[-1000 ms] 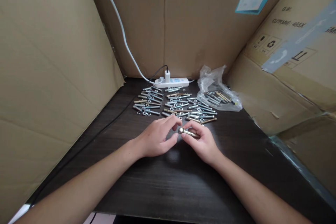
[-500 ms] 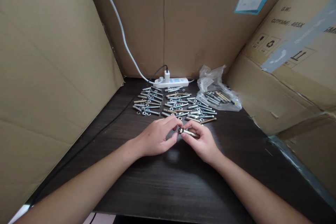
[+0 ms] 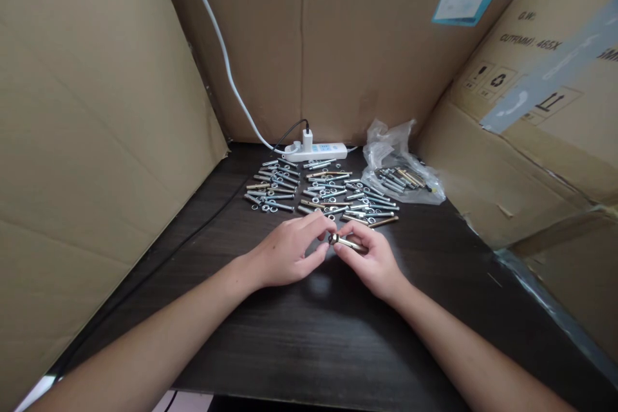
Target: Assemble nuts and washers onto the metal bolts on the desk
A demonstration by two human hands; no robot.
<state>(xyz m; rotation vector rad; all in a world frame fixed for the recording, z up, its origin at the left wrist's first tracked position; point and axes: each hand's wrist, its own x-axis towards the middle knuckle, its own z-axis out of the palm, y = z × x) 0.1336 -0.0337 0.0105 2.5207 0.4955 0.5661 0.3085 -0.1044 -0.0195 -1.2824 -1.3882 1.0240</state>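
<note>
A brassy expansion bolt (image 3: 351,244) lies slantwise between my hands, just above the dark tabletop, its nut end toward the left. My right hand (image 3: 371,259) is closed around the sleeve, thumb below and index finger above. At the nut end, my left hand (image 3: 295,250) has its index finger and thumb curled in a pinch about the nut; the exact contact is partly hidden by the fingertips. Just beyond the hands, loose bolts, sleeves and washers (image 3: 322,193) are spread in rough groups, silver and brass coloured.
A clear plastic bag (image 3: 386,151) holding more bolts (image 3: 403,179) lies at the back right. A white power strip (image 3: 316,153) with a plugged-in charger sits at the back. A black cable (image 3: 193,232) crosses the left side. Cardboard walls (image 3: 241,26) enclose three sides.
The nut end of the bolt has turned or shifted slightly between the fingers. Both hands stay nearly in the same place.
</note>
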